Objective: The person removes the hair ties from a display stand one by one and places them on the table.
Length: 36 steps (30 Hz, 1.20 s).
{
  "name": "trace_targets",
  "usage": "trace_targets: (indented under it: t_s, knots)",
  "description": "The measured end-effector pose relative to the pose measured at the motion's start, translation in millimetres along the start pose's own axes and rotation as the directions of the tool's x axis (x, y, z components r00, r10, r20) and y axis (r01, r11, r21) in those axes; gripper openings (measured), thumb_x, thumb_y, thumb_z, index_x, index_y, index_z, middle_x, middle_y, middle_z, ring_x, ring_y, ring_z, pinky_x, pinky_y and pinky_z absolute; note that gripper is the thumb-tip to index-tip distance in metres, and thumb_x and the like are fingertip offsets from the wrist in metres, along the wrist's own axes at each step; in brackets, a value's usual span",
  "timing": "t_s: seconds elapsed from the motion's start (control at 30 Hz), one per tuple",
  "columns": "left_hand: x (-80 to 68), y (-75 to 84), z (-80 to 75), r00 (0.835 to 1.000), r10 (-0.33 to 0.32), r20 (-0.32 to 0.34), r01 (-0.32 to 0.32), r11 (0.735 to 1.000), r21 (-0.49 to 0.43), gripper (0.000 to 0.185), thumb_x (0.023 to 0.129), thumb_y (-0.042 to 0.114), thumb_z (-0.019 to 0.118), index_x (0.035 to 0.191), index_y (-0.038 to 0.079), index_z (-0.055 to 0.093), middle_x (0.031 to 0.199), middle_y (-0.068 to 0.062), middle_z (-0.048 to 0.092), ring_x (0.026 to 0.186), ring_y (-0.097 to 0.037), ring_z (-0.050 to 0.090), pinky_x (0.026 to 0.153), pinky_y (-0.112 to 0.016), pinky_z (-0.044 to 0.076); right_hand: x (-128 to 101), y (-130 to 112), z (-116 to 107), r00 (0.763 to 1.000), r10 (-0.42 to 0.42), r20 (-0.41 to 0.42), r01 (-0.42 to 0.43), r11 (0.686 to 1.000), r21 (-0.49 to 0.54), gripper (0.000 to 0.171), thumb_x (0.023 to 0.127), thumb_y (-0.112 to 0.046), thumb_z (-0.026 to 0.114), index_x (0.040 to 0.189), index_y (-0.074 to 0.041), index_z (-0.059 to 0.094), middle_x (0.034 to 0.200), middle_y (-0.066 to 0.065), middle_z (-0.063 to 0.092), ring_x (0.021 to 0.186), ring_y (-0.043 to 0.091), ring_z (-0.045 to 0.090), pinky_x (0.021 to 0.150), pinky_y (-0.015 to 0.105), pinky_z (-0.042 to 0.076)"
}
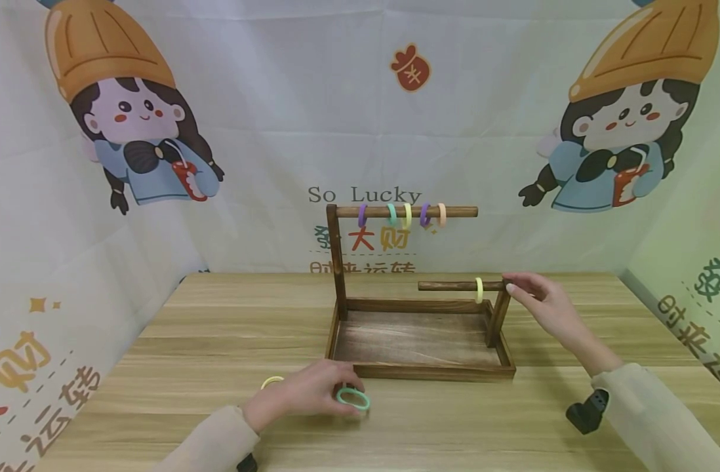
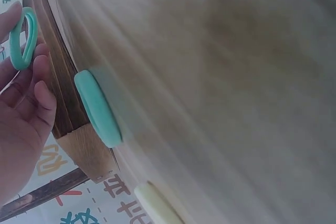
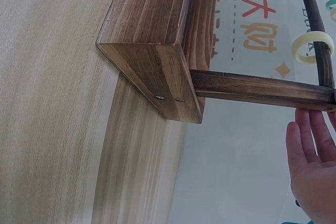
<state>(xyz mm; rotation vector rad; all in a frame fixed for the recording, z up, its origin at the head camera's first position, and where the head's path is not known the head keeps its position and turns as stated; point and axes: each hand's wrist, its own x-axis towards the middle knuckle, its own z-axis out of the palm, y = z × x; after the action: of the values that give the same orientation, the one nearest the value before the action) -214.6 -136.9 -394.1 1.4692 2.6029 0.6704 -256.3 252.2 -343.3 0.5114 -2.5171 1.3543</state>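
My left hand (image 1: 317,391) pinches a mint-green hair tie (image 1: 353,398) between thumb and fingers, in front of the wooden stand's tray (image 1: 419,372). On the table beside that hand, the left wrist view shows a second green hair tie (image 2: 98,108) and a pale yellow hair tie (image 2: 157,203). The second green one is hidden in the head view. My right hand (image 1: 545,307) grips the top of the stand's short right post (image 1: 498,318), thumb in front and fingers behind. A yellow hair tie (image 1: 479,290) hangs on the lower bar (image 1: 445,286), close to this post.
Several purple, green, yellow and peach hair ties hang along the stand's upper bar (image 1: 463,212), which a tall left post (image 1: 336,262) carries. Both bars have a free end. A printed cloth (image 1: 265,131) hangs behind and beside the wood-grain table (image 1: 218,328).
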Motion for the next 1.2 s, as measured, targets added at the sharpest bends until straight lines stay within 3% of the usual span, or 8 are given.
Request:
trace_targets:
  t_s: [0.43, 0.9, 1.2]
  knots:
    - [0.9, -3.0, 2.6, 0.999, -0.014, 0.043, 0.012, 0.999, 0.052, 0.026, 0.075, 0.031, 0.070, 0.092, 0.012, 0.064, 0.083, 0.010, 0.054, 0.070, -0.001, 0.046, 0.061, -0.013, 0.036, -0.5, -0.6, -0.1, 1.000, 0.000, -0.006, 0.000, 1.000, 0.004, 0.040, 0.093, -0.026, 0.046, 0.123, 0.000, 0.049, 0.119, 0.016, 0.050, 0.099, 0.001, 0.045, 0.077, 0.015, 0.038]
    - [1.3, -0.3, 4.5, 0.992, -0.091, 0.082, 0.081, 0.990, 0.116, 0.030, 0.073, 0.031, 0.071, 0.096, 0.012, 0.063, 0.090, 0.008, 0.051, 0.073, -0.002, 0.046, 0.063, -0.016, 0.038, -0.5, 1.3, -0.3, 1.000, -0.001, -0.006, 0.001, 1.000, -0.008, 0.038, 0.093, -0.025, 0.046, 0.123, -0.003, 0.049, 0.119, 0.015, 0.051, 0.099, 0.003, 0.046, 0.077, 0.016, 0.038]
    - [9.6, 6.0, 0.3, 1.000, -0.009, -0.001, 0.009, 0.991, 0.136, 0.029, 0.079, 0.028, 0.066, 0.101, 0.009, 0.063, 0.090, 0.005, 0.054, 0.059, 0.001, 0.041, 0.054, -0.013, 0.035, 0.1, 0.7, -0.1, 1.000, -0.005, -0.003, 0.005, 1.000, -0.010, 0.039, 0.093, -0.027, 0.046, 0.122, -0.002, 0.050, 0.119, 0.015, 0.051, 0.102, 0.012, 0.048, 0.078, 0.018, 0.039]
